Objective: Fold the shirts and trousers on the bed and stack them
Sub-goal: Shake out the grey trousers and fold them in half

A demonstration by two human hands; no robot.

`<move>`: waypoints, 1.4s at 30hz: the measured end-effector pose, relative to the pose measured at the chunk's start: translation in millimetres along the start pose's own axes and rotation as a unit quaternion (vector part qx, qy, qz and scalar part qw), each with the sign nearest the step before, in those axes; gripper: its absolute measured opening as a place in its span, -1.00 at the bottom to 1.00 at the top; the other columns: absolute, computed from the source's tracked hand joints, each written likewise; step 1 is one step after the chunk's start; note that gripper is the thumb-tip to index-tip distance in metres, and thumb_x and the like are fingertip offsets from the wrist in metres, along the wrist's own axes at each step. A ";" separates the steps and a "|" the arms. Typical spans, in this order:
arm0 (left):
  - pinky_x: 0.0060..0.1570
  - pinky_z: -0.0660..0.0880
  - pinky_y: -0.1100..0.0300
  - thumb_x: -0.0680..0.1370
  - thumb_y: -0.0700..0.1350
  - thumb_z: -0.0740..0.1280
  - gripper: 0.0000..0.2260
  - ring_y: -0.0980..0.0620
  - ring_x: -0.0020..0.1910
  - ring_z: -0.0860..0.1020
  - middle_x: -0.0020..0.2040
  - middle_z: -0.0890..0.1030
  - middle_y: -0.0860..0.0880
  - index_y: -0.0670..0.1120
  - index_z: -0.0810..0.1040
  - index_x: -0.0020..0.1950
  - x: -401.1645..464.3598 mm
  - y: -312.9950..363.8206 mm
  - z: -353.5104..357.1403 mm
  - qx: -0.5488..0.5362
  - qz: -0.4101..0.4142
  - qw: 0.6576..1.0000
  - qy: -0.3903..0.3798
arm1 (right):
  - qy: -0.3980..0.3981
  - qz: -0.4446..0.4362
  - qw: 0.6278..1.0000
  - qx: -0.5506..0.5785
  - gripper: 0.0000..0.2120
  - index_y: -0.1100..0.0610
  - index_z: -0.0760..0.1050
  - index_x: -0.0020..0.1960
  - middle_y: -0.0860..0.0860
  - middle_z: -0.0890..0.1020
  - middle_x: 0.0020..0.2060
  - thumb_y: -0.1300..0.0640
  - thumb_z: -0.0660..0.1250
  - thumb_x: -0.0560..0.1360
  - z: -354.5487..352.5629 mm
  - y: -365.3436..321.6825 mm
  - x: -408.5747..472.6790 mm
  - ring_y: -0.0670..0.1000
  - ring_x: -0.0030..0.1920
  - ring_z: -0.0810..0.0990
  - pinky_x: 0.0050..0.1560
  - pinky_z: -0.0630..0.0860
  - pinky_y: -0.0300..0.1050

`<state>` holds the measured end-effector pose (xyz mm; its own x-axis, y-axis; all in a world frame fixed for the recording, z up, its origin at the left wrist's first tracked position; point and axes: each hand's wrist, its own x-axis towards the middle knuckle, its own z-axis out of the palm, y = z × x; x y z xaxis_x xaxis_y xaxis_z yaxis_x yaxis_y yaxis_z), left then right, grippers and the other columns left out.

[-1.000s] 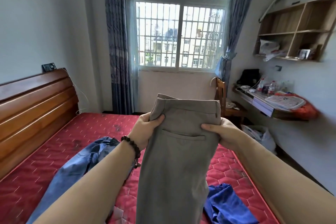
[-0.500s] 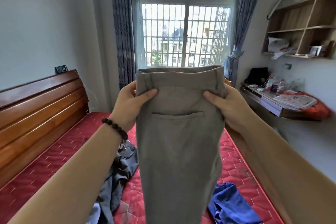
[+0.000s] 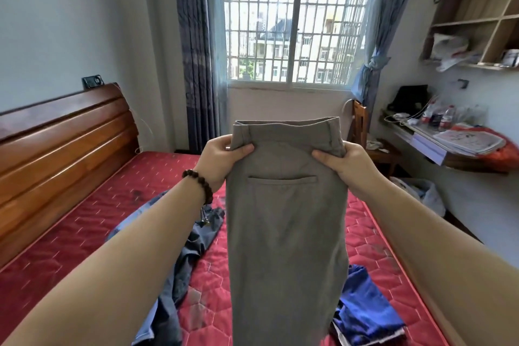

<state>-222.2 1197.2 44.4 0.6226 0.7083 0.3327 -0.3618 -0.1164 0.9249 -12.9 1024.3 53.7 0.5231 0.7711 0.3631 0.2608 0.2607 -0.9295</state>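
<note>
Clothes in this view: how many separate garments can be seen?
3. Grey trousers held up by both hands; a dark blue-grey garment lying on the mattress at left; a bright blue one at right. The trousers may hide more.

We note a bed point(image 3: 98, 222) with a red quilted mattress and a wooden headboard point(image 3: 61, 143) at its left edge. A grey-blue garment point(image 3: 179, 261) lies mid-mattress; a bright blue garment point(image 3: 365, 309) lies near the right edge.

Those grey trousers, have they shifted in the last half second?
Yes. The grey trousers have come down: their waistband reached the window sill half a second ago and now hangs well below it.
</note>
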 end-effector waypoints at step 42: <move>-0.07 0.53 0.10 0.59 -0.09 0.31 -0.87 0.04 -0.18 0.56 -0.16 0.62 -0.03 -0.11 0.56 -0.09 364.5 -586.0 -161.0 0.277 -0.290 0.910 0.106 | -0.037 0.246 0.936 -0.248 -0.83 0.04 0.59 -0.05 -0.07 0.64 -0.14 -0.03 0.43 0.44 31.3 613.7 351.7 -0.07 -0.15 0.57 -0.14 0.48 -0.22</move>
<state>105.1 1635.7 -405.9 0.4287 0.8740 -0.2288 0.4262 0.0276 0.9042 305.7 1473.7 -391.1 0.6265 0.7695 -0.1240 0.3573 -0.4249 -0.8317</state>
